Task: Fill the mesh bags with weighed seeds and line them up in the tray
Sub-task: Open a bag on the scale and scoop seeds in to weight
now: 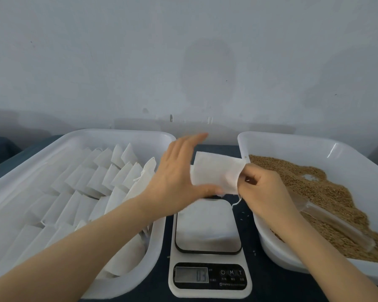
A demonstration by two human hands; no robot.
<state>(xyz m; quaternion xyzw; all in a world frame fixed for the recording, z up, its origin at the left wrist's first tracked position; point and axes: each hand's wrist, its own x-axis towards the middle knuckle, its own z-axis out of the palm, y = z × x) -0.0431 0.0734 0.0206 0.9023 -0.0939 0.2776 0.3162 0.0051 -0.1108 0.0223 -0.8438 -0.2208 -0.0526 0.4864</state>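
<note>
A white mesh bag (216,171) hangs in the air above the scale (207,225). My right hand (264,188) pinches its right edge, where a drawstring dangles. My left hand (179,171) has straight fingers spread, with the thumb under the bag's lower left corner. The white tray (122,136) on the left holds several rows of white bags (92,184). The white tray (271,140) on the right holds brown seeds (314,186) with a clear scoop (336,223) lying in them.
The scale's display (192,274) shows a reading near zero. A dark blue table (260,288) carries both trays and the scale. A few loose seeds lie on it beside the scale. A pale wall stands close behind.
</note>
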